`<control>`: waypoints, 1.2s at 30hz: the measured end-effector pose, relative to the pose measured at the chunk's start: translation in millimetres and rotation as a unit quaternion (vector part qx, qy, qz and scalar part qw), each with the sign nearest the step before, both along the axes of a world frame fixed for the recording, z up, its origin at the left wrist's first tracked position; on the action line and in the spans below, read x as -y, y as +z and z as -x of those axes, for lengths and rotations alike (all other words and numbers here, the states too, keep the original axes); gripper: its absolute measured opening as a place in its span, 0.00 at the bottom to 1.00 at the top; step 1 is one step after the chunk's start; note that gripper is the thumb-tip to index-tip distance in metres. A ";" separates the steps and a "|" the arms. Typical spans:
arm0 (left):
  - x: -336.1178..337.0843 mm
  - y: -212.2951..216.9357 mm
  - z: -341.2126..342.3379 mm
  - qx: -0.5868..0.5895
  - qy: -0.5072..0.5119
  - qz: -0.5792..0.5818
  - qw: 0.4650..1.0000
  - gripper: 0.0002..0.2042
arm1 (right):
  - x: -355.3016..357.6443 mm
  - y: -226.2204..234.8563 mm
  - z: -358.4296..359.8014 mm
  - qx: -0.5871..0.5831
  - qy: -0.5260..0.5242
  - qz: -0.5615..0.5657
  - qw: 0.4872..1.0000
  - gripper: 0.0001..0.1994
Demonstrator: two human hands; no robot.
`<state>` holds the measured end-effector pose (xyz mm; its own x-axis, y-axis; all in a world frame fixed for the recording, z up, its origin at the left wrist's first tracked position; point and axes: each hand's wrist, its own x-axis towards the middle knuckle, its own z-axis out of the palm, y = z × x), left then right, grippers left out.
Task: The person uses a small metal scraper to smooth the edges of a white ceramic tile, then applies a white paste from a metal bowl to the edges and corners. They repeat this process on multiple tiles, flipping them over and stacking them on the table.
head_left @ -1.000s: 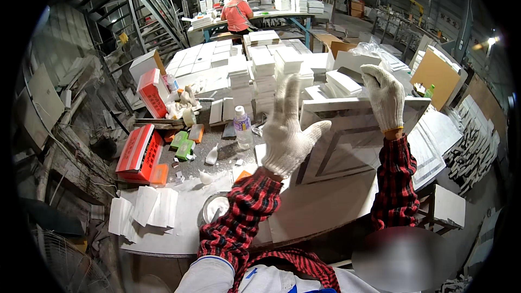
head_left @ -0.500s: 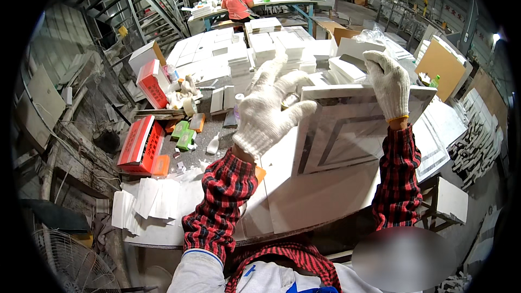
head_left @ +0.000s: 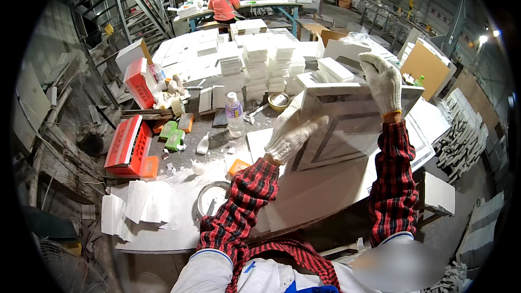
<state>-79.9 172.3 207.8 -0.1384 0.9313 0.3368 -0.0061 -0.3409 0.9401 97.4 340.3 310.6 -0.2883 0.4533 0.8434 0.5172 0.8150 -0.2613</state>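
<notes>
A square marble-look panel (head_left: 347, 135), white with grey nested bands, stands tilted on its edge on the worktable. My right hand (head_left: 382, 84), in a white knit glove, is closed over its top edge. My left hand (head_left: 296, 130), gloved the same, is at the panel's left edge, thumb across the front face; its other fingers are partly hidden behind. Left of that hand are a clear bottle with a white cap (head_left: 234, 115), a small bowl (head_left: 279, 101) and a roll of tape (head_left: 213, 197).
Stacks of white tiles (head_left: 255, 57) stand behind the panel. Red-and-white boxes (head_left: 128, 147), green and orange blocks (head_left: 175, 138) and white offcuts (head_left: 149, 201) lie on the left. A co-worker in a pink top (head_left: 223, 5) sits at a far table.
My left hand has come down from its raised, spread position onto the panel's left edge. My right hand stays on the top edge. The view has shifted slightly.
</notes>
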 end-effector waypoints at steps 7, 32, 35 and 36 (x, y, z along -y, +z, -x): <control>-16.6 -4.7 -10.4 0.002 0.090 -0.026 0.996 0.13 | 28.2 -2.0 -0.8 -0.160 -0.008 -0.008 0.987 0.09; -7.4 4.4 -10.4 -0.006 0.085 -0.079 0.993 0.12 | 150.6 27.8 38.2 -0.068 0.118 0.394 0.909 0.14; -9.0 3.0 -8.3 -0.004 0.081 -0.064 0.995 0.13 | 147.0 23.6 40.5 -0.049 0.118 0.374 0.919 0.13; -9.5 2.5 -7.5 -0.007 0.079 -0.056 0.995 0.13 | 149.2 25.3 42.0 -0.054 0.116 0.379 0.917 0.13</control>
<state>-72.4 181.7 210.3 -0.2740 0.8551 0.4401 0.0690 -0.4390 0.8958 55.4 191.1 335.9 -0.3838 0.8579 0.3417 0.2908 0.4634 -0.8371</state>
